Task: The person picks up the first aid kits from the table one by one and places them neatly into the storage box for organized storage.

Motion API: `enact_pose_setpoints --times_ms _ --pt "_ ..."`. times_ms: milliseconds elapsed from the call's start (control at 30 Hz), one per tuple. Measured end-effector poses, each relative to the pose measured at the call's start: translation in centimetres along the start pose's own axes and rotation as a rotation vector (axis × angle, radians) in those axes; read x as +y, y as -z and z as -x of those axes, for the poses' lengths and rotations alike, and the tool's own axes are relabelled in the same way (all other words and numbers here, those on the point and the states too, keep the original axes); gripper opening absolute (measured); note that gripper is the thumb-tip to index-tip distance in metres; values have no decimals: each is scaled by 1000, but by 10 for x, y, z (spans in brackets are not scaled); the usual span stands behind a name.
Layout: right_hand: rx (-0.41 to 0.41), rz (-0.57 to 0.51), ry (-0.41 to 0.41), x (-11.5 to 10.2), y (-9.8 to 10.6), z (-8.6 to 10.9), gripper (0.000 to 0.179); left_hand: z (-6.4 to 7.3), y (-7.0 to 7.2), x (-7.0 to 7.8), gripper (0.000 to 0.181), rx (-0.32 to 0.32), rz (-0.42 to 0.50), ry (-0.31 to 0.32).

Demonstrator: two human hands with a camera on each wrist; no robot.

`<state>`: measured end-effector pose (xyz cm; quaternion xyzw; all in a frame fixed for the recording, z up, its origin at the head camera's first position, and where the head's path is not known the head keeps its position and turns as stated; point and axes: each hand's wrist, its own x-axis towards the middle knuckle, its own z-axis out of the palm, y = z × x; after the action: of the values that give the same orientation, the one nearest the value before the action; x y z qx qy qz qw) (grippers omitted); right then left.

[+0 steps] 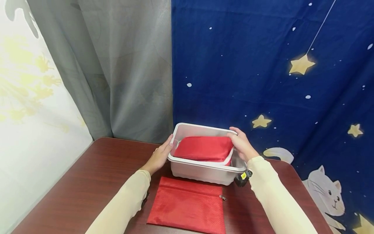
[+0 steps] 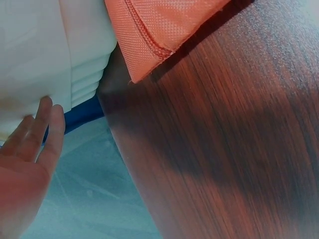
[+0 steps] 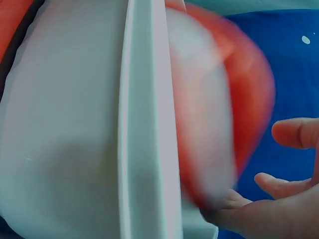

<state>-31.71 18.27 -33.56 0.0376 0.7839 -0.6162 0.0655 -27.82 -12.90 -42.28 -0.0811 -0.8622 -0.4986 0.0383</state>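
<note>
A white plastic bin (image 1: 201,174) stands on the table, with a red fabric bundle (image 1: 203,149) with a white edge tilted inside it. My left hand (image 1: 160,156) rests its straight fingers against the bin's left side; in the left wrist view the fingertips (image 2: 46,102) touch the white wall. At the right back corner is my right hand (image 1: 242,144), its thumb side at the bundle's end. In the right wrist view the bundle is blurred, one finger touches its lower end, and the other fingers (image 3: 296,133) are spread apart from it.
A flat red zip pouch (image 1: 188,204) with a metal zip pull lies in front of the bin. The brown wooden table (image 1: 117,172) ends near a grey curtain (image 1: 140,71) and a blue star-patterned curtain (image 1: 233,65) behind the bin. A black wrist camera (image 1: 241,180) sits by the right cuff.
</note>
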Motion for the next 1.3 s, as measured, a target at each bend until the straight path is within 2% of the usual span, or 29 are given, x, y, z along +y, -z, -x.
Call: enact_pose_setpoints --times_ms 200,400,633,900,1067,1300 --pt "-35 73 6 -1 2 2 60 -1 -1 0 48 2 -12 -2" --pt "-40 87 45 -2 6 7 61 -1 1 2 50 4 -22 -12" --pt "-44 78 49 -2 12 10 61 -2 1 1 50 -9 -29 -10" --pt "-42 77 72 -5 26 18 63 -2 1 0 50 -3 -27 -16" --pt "-5 110 108 -3 36 25 63 -1 0 0 49 -3 -17 -22" --pt "21 85 95 10 52 32 62 -1 2 0 50 0 -34 -23"
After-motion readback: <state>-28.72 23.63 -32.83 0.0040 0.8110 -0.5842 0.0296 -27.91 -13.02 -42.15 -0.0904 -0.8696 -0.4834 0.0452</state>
